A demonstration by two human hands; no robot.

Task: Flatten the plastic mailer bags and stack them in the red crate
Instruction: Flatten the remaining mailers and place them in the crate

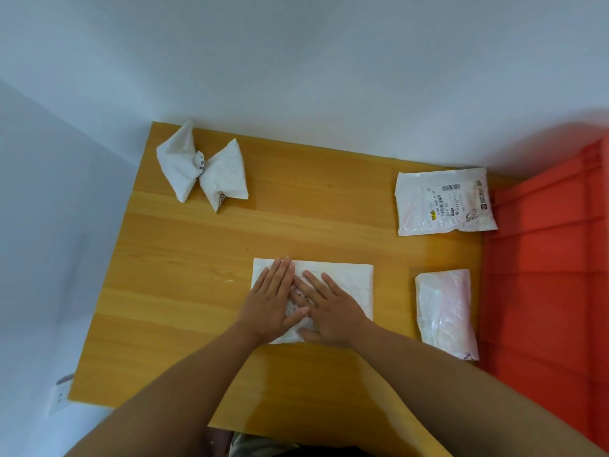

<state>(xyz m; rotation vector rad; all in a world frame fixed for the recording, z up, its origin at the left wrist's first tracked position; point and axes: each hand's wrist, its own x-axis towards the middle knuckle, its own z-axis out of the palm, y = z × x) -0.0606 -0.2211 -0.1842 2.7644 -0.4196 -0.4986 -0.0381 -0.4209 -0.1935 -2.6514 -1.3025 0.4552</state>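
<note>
A white mailer bag (349, 285) lies flat on the wooden table (184, 265) in front of me. My left hand (272, 303) presses on its left half with straight fingers. My right hand (329, 310) presses beside it, fingers spread flat, thumbs nearly touching. A crumpled white mailer (202, 166), twisted in its middle like a bow, sits at the far left corner. A flat mailer with a shipping label (443, 202) lies at the far right. Another whitish mailer (445, 311) lies at the right edge. The red crate (547, 258) stands right of the table.
White walls close off the table at the back and left. A wall socket (59, 395) shows low on the left wall. The crate's ribbed side rises against the table's right edge.
</note>
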